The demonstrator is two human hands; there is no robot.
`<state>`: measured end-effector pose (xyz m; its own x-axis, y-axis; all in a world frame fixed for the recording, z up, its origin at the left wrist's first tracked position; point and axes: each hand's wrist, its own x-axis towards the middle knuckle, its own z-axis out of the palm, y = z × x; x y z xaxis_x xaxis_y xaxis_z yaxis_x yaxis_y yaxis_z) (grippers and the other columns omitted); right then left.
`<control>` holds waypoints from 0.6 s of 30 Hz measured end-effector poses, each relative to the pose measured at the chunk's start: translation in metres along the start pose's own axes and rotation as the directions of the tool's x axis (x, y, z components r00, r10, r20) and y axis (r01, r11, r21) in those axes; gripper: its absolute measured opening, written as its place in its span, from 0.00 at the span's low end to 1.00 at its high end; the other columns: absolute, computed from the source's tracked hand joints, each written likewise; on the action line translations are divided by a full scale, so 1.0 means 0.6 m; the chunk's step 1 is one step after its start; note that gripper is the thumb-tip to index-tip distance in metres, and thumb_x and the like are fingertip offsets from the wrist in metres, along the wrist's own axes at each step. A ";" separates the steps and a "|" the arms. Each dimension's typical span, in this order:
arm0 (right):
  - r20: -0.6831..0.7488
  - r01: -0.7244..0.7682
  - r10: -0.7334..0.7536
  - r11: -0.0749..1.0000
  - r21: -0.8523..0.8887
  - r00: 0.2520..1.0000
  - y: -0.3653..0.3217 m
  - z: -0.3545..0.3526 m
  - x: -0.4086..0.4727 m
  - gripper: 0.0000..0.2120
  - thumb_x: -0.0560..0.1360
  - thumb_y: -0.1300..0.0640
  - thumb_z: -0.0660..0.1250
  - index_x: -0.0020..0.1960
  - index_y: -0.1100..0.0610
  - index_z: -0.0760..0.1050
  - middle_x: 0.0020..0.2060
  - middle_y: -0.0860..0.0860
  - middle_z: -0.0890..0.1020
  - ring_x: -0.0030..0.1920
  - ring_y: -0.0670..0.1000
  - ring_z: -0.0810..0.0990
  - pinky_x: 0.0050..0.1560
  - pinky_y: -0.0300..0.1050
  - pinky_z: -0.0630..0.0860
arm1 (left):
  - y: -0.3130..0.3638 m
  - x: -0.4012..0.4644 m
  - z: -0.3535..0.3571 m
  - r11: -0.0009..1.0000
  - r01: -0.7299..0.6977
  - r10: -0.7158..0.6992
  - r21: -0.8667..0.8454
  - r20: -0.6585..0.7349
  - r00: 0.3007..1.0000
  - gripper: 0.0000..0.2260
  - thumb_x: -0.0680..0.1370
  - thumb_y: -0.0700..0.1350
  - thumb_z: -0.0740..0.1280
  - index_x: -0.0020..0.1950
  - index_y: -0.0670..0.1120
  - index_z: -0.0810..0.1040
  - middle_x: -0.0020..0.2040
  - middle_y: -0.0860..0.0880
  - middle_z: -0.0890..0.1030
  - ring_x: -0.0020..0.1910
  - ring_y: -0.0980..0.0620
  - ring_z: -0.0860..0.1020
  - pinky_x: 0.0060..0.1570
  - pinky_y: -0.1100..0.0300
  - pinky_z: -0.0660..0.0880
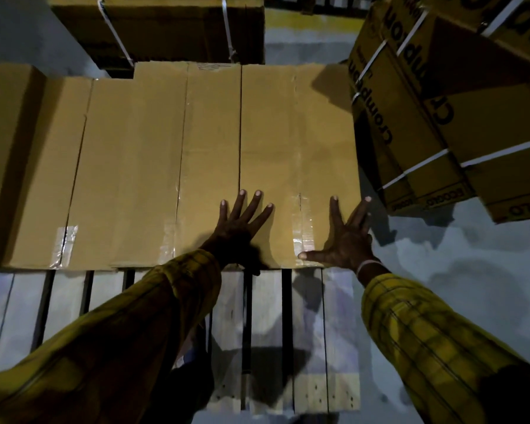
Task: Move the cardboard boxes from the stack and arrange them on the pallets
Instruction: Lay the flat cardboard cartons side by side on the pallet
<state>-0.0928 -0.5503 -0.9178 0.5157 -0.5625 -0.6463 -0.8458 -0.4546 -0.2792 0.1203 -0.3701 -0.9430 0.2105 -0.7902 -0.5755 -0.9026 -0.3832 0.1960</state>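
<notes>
**One row down on the pallet, stack still waiting**

Going by how things lie, the job looks partly done. A row of plain cardboard boxes [166,166] sits on the far part of the wooden pallet [266,332], tops level and sides touching. I count four taped tops for certain, with a fifth box at the left edge standing a little higher. The near slats of the pallet are still bare, so at least another row seems to be owed there.

The left hand [242,221] lies flat with spread fingers on the rightmost box [297,133]; its grip is open, pressing, not holding. The right hand [346,237] is likewise splayed and flat at that box's right edge, probably squaring it up.

Behind stands one strapped box [166,26]. At right, the printed stack [441,102] shows at least four strapped boxes yet to move.
</notes>
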 end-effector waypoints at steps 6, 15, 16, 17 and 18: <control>0.002 0.030 -0.030 0.987 -0.155 1.000 0.009 0.019 -0.008 0.77 0.52 0.20 0.75 0.79 0.38 0.24 0.71 0.57 0.15 0.73 0.74 0.22 0.73 0.79 0.48 | 0.000 0.004 0.000 1.000 0.006 -0.006 0.007 0.021 1.000 0.71 0.58 0.70 0.79 0.80 0.57 0.29 0.78 0.47 0.24 0.76 0.37 0.25 0.73 0.29 0.34; 0.253 0.069 -0.037 0.991 -0.119 0.967 -0.011 -0.035 -0.061 0.72 0.56 0.23 0.76 0.82 0.40 0.32 0.75 0.57 0.21 0.77 0.73 0.27 0.77 0.76 0.46 | 0.012 -0.042 -0.065 0.978 0.006 0.048 -0.207 0.253 0.966 0.59 0.69 0.61 0.79 0.83 0.56 0.37 0.83 0.46 0.35 0.81 0.39 0.37 0.79 0.36 0.46; 0.291 0.087 -0.063 0.994 -0.071 0.955 -0.015 -0.033 -0.089 0.73 0.52 0.19 0.73 0.83 0.41 0.35 0.77 0.56 0.24 0.79 0.71 0.30 0.78 0.73 0.47 | 0.017 -0.067 -0.068 0.965 0.000 0.073 -0.263 0.268 0.961 0.58 0.70 0.62 0.78 0.82 0.58 0.36 0.83 0.46 0.38 0.82 0.40 0.41 0.80 0.40 0.48; 0.307 0.096 -0.086 0.995 -0.017 0.948 -0.018 -0.029 -0.122 0.75 0.49 0.16 0.70 0.84 0.41 0.38 0.79 0.56 0.28 0.80 0.68 0.33 0.80 0.69 0.48 | 0.027 -0.101 -0.072 0.950 0.000 0.088 -0.312 0.270 0.959 0.55 0.71 0.62 0.77 0.80 0.59 0.35 0.84 0.46 0.40 0.83 0.41 0.43 0.81 0.43 0.48; 0.302 0.104 -0.112 0.994 0.043 0.947 -0.022 -0.025 -0.158 0.73 0.50 0.15 0.69 0.84 0.41 0.39 0.81 0.56 0.32 0.82 0.64 0.34 0.81 0.65 0.47 | 0.038 -0.141 -0.077 0.936 0.008 0.087 -0.351 0.254 0.963 0.53 0.73 0.61 0.76 0.80 0.60 0.36 0.84 0.46 0.41 0.83 0.42 0.44 0.81 0.46 0.49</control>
<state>-0.1283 -0.5010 -0.8422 0.5414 -0.2726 -0.7953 -0.7927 -0.4808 -0.3748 0.0990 -0.3341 -0.8533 0.0294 -0.6730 -0.7391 -0.7119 -0.5331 0.4571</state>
